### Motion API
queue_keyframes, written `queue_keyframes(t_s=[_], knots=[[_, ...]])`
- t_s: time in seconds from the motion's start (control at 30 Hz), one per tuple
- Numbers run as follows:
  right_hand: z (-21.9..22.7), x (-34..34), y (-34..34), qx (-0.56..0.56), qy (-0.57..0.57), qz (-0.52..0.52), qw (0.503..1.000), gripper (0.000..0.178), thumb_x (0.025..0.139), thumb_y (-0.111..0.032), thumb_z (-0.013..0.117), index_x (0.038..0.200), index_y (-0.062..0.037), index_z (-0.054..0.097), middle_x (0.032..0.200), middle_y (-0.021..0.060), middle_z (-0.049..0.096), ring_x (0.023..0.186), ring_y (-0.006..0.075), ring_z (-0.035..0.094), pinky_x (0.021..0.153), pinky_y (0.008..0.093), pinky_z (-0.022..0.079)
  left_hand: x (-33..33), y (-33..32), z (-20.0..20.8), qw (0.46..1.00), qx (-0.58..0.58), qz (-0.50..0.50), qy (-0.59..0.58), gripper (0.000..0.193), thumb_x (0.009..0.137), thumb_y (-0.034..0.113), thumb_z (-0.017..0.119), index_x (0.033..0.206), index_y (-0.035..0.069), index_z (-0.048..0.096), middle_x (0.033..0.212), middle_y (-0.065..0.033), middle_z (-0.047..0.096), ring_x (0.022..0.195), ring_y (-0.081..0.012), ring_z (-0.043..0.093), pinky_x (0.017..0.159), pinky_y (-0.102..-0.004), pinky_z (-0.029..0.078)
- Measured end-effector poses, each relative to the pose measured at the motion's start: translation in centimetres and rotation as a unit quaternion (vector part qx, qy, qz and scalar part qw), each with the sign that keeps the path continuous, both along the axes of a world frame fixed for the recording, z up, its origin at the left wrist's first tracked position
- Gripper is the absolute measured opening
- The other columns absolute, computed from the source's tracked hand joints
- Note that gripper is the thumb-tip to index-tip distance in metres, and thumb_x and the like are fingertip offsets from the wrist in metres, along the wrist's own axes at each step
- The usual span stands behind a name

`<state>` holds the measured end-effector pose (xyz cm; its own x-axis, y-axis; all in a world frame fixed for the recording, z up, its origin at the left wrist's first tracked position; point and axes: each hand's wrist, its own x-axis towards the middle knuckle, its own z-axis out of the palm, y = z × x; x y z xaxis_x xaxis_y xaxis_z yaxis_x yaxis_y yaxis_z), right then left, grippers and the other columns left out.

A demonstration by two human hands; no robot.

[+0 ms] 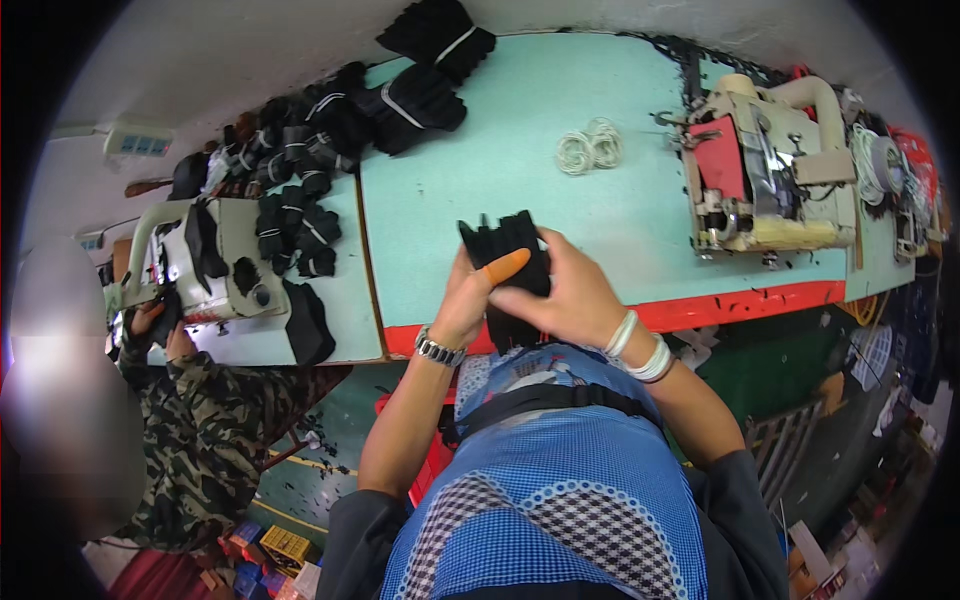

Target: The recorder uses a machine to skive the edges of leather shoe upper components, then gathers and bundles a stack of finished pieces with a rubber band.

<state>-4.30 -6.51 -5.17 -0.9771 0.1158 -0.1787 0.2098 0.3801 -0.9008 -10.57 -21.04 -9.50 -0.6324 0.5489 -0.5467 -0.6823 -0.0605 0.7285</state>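
Both my hands are closed round a thick stack of black fabric pieces [512, 235], held above the table's near edge. My left hand [470, 295] grips its left side, with an orange finger cover on the thumb lying across the front. On the right side, my right hand [575, 290] wraps the stack, its thumb pressed over the lower part. The pieces stand close together with uneven top ends, and I cannot tell exactly what garment they are. White string loops [642, 350] circle my right wrist.
Two white string coils [588, 148] lie on the light green table [480, 130]. A sewing machine [770, 170] stands right. Tied black bundles [410, 105] are piled far left. At left a person in camouflage sleeves [215, 400] works at another machine [225, 255].
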Motion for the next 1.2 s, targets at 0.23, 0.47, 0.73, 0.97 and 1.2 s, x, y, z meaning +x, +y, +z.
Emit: queue_keyframes(t_s=[0.23,0.47,0.73,0.97,1.2], knots=[[-10.0,0.6,3.2,-0.191,-0.211,-0.075,0.956,0.041,0.083,-0.030,0.068,0.093,0.0094,0.065,0.081,0.0120,0.068,0.073,0.0174,0.065,0.069,0.0269,0.051,0.6,-0.2,-4.2,0.998,-0.021,-0.017,-0.057,0.041,0.093,0.020,0.054,0.128,0.002,0.042,0.116,-0.0098,0.057,0.100,-0.0150,0.060,0.082,-0.0300,0.052],[-10.3,1.5,2.0,-0.532,-0.245,-0.184,0.789,0.032,0.089,-0.029,0.062,0.094,0.0031,0.064,0.090,0.0093,0.066,0.080,0.0152,0.062,0.073,0.0319,0.051,0.2,-0.6,-4.2,0.998,0.004,-0.005,-0.062,0.042,0.093,0.020,0.056,0.128,0.003,0.042,0.115,-0.0089,0.057,0.099,-0.0155,0.061,0.082,-0.0299,0.053],[-11.1,0.2,1.8,-0.445,-0.204,-0.128,0.862,0.030,0.091,-0.026,0.059,0.090,0.0028,0.067,0.082,0.0060,0.066,0.076,0.0108,0.060,0.070,0.0283,0.049,1.2,-1.0,-6.8,0.856,-0.387,-0.009,0.342,0.044,0.090,0.023,0.057,0.121,-0.006,0.042,0.116,-0.0229,0.050,0.091,-0.0299,0.059,0.076,-0.0408,0.050],[-9.1,-1.1,-1.0,-0.277,-0.171,-0.089,0.941,0.029,0.083,-0.022,0.068,0.081,0.0071,0.068,0.068,0.0030,0.064,0.060,0.0071,0.053,0.056,0.0238,0.043,-0.7,-3.9,-3.6,0.849,-0.448,-0.005,0.282,0.034,0.088,0.021,0.054,0.077,-0.011,0.059,0.065,-0.0258,0.058,0.061,-0.0334,0.057,0.055,-0.0424,0.042],[-9.8,-1.3,-2.8,-0.071,-0.165,-0.082,0.980,0.041,0.078,-0.031,0.072,0.073,0.0093,0.066,0.060,0.0062,0.061,0.055,0.0082,0.052,0.050,0.0260,0.042,-1.9,-6.8,-3.9,0.861,-0.442,-0.063,0.245,0.049,0.094,0.029,0.047,0.067,-0.011,0.056,0.051,-0.0166,0.048,0.051,-0.0141,0.045,0.046,-0.0375,0.035]])
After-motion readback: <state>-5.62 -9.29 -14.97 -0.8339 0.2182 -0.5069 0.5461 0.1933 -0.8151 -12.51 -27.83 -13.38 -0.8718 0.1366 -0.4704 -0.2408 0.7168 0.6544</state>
